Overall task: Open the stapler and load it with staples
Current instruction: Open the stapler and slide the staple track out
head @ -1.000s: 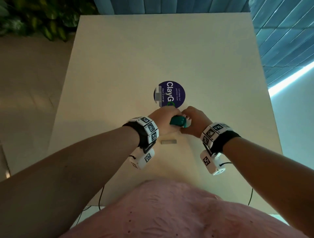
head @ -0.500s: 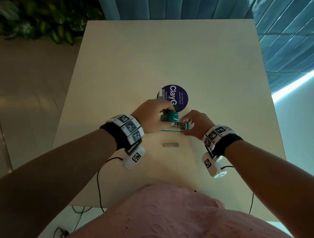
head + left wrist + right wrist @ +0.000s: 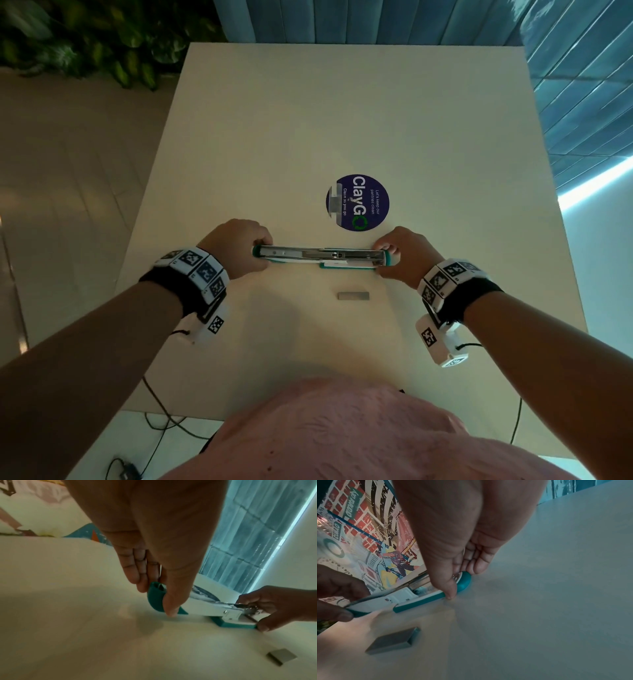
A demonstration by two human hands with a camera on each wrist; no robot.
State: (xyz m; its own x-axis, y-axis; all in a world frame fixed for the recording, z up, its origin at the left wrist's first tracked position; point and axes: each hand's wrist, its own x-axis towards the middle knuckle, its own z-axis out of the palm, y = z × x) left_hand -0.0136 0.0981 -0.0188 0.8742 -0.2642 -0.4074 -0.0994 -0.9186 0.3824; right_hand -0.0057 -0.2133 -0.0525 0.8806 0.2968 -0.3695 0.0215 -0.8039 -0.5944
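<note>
Swung fully open since half a second ago, the stapler (image 3: pixel 322 257) is now laid flat, its metal channel bared. Nearest, the staples (image 3: pixel 353 296) are left untouched on the table (image 3: pixel 428 137). Beyond, the lid end is pinched by the left hand (image 3: pixel 236 247), the base end by the right hand (image 3: pixel 406 257). Loading is judged possible next.

- stapler (image 3: pixel 322 257): both ends covered by left hand (image 3: pixel 236 248) and right hand (image 3: pixel 406 255)
- table (image 3: pixel 342 113): near edge hidden behind pink shirt (image 3: pixel 342 431)
- sticker (image 3: pixel 358 202): small print unreadable, left part blurred
</note>
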